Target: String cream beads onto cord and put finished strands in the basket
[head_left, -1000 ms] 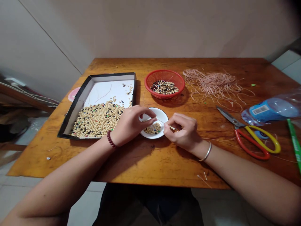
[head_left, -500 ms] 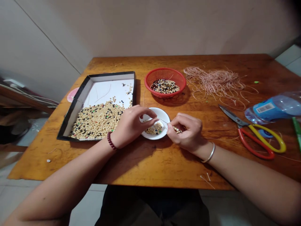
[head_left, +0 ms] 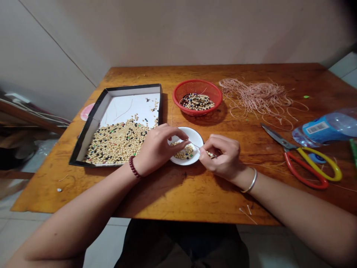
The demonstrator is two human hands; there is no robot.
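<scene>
Over a small white dish (head_left: 198,137) of mixed beads (head_left: 184,152), my two hands come close together. Thumb and forefinger of my left hand (head_left: 164,147) pinch the left end of a thin straight string (head_left: 195,144); any bead at the fingertips is too small to make out. My right hand (head_left: 221,152) is closed on the other end of the string. Several pale and dark beads (head_left: 209,154) show inside its curled fingers. A pale length of string trails from behind my right wrist across the table.
Left stands a black-edged tray (head_left: 119,108) of beads. Behind the dish is a red basket (head_left: 178,100) with more beads. Tangled pink string (head_left: 256,95), scissors (head_left: 287,144) and a plastic bottle (head_left: 320,129) lie to the right on the wooden table (head_left: 167,201).
The whole view has shifted slightly, so things appear a little further right. Both hands keep their pinch, with barely any movement between them.
</scene>
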